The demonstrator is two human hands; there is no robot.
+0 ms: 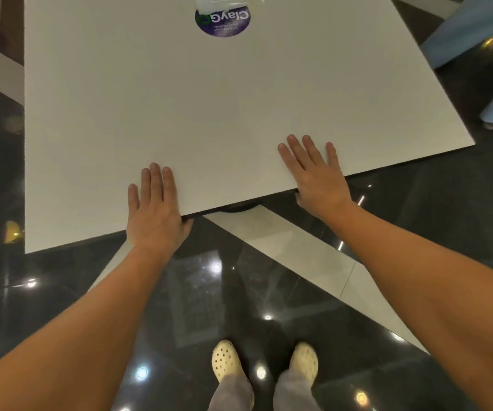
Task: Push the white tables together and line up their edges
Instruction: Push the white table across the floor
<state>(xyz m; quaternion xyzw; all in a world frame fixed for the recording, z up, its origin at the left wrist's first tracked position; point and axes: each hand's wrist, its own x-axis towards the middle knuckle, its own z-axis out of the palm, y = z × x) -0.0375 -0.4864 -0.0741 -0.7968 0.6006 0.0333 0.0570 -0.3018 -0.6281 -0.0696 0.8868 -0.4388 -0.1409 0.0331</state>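
One white square table point(209, 99) fills the upper view, its near edge running slantwise in front of me. My left hand point(153, 206) lies flat on the top at that edge, with the thumb tucked under the board. My right hand point(316, 173) lies the same way further right, fingers spread on top and thumb under the edge. So both hands pinch the tabletop. A round purple sticker point(223, 20) and a strip of clear tape point(224, 2) sit near the far edge. I cannot make out a second table for certain.
The floor is glossy dark tile point(239, 292) with pale stripes point(298, 247). A person's legs in light blue trousers point(476, 31) stand close to the table's right corner. My feet in cream clogs point(227, 360) stand a step back from the edge.
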